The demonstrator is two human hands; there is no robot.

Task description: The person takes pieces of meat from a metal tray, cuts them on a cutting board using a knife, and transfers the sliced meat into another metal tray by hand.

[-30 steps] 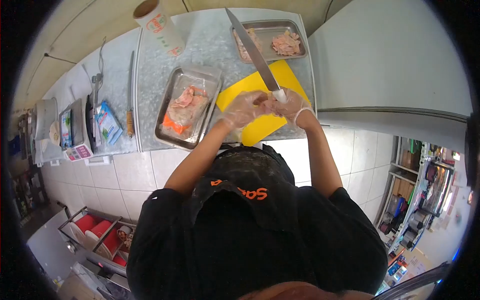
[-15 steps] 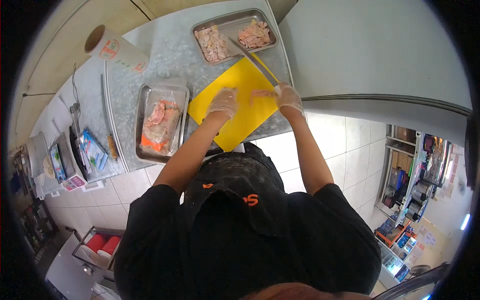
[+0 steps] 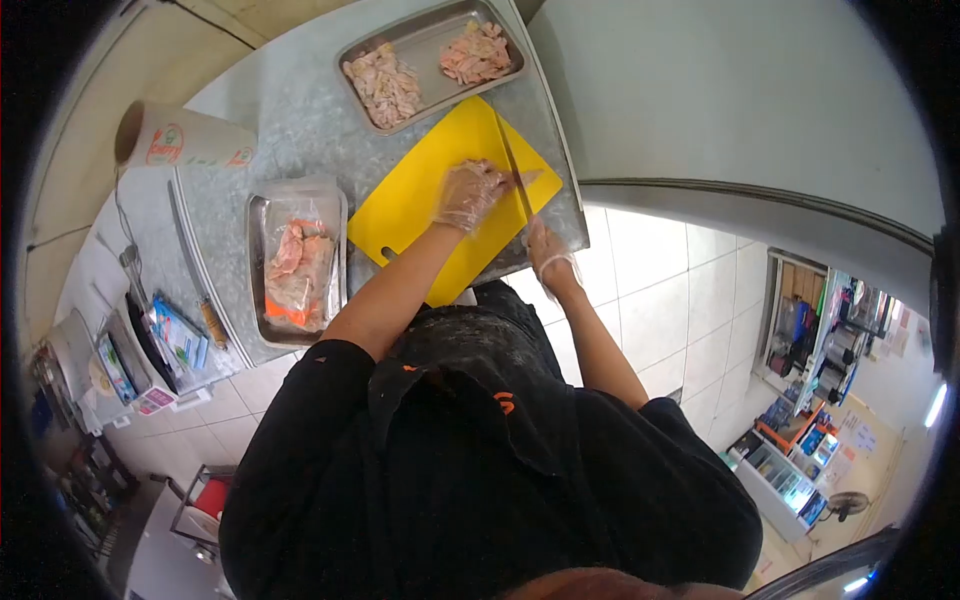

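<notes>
A yellow cutting board (image 3: 425,190) lies at a slant on the metal counter. My right hand (image 3: 548,252), in a clear plastic glove, is closed round the handle of a knife (image 3: 514,165), whose long blade points away from me across the board. Left of the blade, my gloved left hand (image 3: 470,196) holds a strip of raw meat (image 3: 528,178) down with bent fingers. The strip's pale end shows on the blade's right side; the rest is hidden by the fingers. Beyond the board, a metal tray (image 3: 425,92) bears two piles of cut meat (image 3: 385,88).
Left of the board, a second metal tray (image 3: 256,290) contains a plastic bag of raw meat (image 3: 303,265). A large printed paper roll (image 3: 190,137) lies at the far left. A wooden-handled tool (image 3: 212,322) lies by the counter's left edge. A grey panel (image 3: 730,100) borders the right.
My right hand has come nearer to me, and the knife has swung from over the tray onto the board. My left hand has moved right to the meat strip. The view has shifted.
</notes>
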